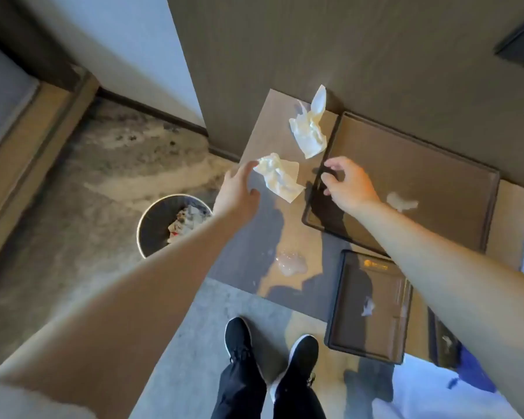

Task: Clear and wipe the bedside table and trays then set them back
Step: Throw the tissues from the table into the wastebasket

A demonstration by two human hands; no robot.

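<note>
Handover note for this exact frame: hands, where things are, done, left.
Left hand: open, fingertips at the near crumpled tissue. Right hand: fingers curled at the large tray corner, grip unclear.
Second tissue lies on the bedside table; small tray at its front.
Bin on the floor holds rubbish.
Left: tissues, wet patch, smears in both trays, resetting.

Open hands (238,192) near crumpled tissue (280,176)
</note>
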